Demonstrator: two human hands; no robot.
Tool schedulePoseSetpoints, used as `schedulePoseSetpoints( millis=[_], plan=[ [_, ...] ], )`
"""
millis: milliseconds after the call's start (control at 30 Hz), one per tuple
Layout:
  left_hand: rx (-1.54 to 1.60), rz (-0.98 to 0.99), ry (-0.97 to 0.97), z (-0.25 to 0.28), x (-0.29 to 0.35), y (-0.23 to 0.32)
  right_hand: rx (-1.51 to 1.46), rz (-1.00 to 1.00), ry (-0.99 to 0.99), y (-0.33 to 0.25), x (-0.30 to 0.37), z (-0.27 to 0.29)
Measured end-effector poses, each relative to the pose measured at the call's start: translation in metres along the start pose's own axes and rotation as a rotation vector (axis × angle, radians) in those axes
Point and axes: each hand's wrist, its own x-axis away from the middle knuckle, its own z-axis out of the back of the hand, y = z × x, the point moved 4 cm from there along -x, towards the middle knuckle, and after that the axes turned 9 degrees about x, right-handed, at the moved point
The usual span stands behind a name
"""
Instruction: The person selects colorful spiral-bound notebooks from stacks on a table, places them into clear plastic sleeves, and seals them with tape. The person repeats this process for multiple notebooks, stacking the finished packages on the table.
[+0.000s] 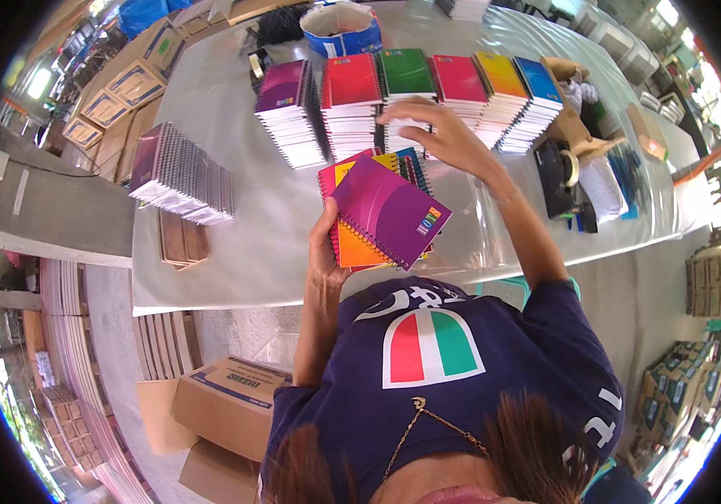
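My left hand (324, 244) grips a fanned bundle of small spiral notebooks by its left edge, above the near side of the table. On top of the bundle lies a purple notebook (381, 202), tilted; orange, pink and blue covers stick out beneath it. My right hand (449, 139) hovers in front of the green notebook stack (407, 71), fingers curved and thumb apart, with nothing visible in it. To the left of that stack stand a red notebook stack (349, 80) and a purple notebook stack (281, 84). On its right are pink (459, 76), yellow (502, 77) and blue (537, 80) stacks.
More purple notebooks (180, 176) stand in a row at the table's left. A blue-and-white round container (339, 29) sits at the back. A black tape dispenser (555, 178) and an opened carton (575, 130) are at the right. Below left lies an open cardboard box (230, 403).
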Motion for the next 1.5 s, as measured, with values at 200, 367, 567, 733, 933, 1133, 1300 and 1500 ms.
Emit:
schedulePoseSetpoints(
  millis=[200, 367, 567, 733, 933, 1133, 1300, 1500],
  plan=[
    [0.063, 0.159, 0.098, 0.012, -0.013, -0.040, 0.147, -0.230, 0.123, -0.031, 0.147, -0.012],
    [0.140, 0.387, 0.136, 0.012, -0.026, -0.099, 0.162, -0.153, 0.146, -0.034, 0.208, -0.027],
    [-0.251, 0.522, 0.298, 0.010, -0.050, -0.166, -0.018, -0.123, 0.015, -0.006, 0.236, 0.012],
    [-0.946, 0.559, 0.105, 0.038, -0.066, -0.173, -0.487, -0.687, 0.146, 0.051, 0.267, 0.017],
    [-1.607, -0.278, 0.039, -0.019, -0.088, -0.182, -0.641, -0.761, 0.146, 0.082, 0.263, 0.018],
    [-1.208, -0.183, 0.087, 0.055, -0.094, -0.210, -0.734, -0.687, 0.150, 0.118, 0.290, -0.025],
    [-1.196, -0.320, 0.099, 0.065, -0.096, -0.229, -0.947, -0.720, 0.161, 0.110, 0.289, -0.043],
    [-1.353, -0.356, 0.030, 0.044, -0.083, -0.216, -0.900, -0.636, 0.134, 0.104, 0.290, -0.040]
  ],
)
